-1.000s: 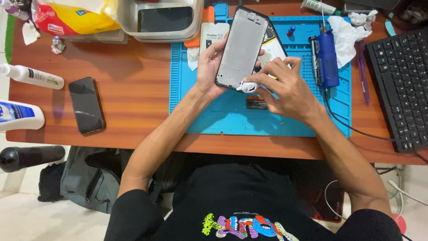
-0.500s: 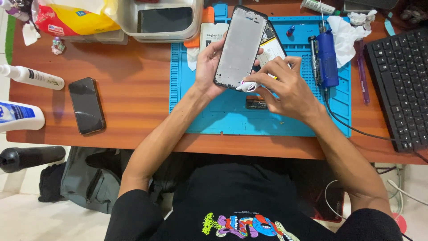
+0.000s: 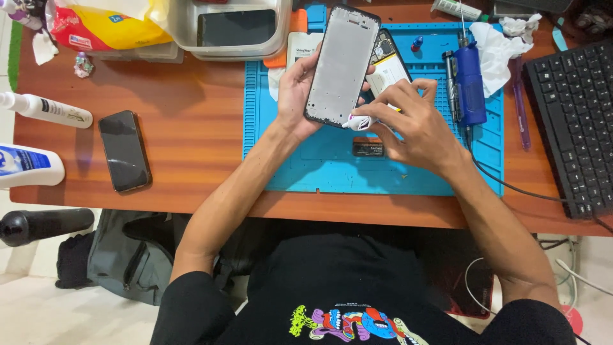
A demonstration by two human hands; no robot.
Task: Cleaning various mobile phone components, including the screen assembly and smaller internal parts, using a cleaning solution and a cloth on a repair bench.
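My left hand (image 3: 295,89) holds a grey phone frame (image 3: 343,65) upright by its left edge, above the blue work mat (image 3: 319,160). My right hand (image 3: 415,124) pinches a small white wad, like a cloth or tissue (image 3: 357,121), against the frame's lower right corner. Behind the frame lies an opened phone body (image 3: 388,61) with its yellow and dark insides showing. A small dark part (image 3: 368,149) rests on the mat below my right hand.
A blue powered tool (image 3: 470,80) with a cable lies right of my hand, crumpled tissue (image 3: 501,48) beyond it. A black keyboard (image 3: 571,121) is far right. A black phone (image 3: 124,150), white bottles (image 3: 45,110) and a clear tray (image 3: 233,29) sit left.
The frame and both hands have hardly shifted; my right hand keeps the white wad at the frame's lower corner.
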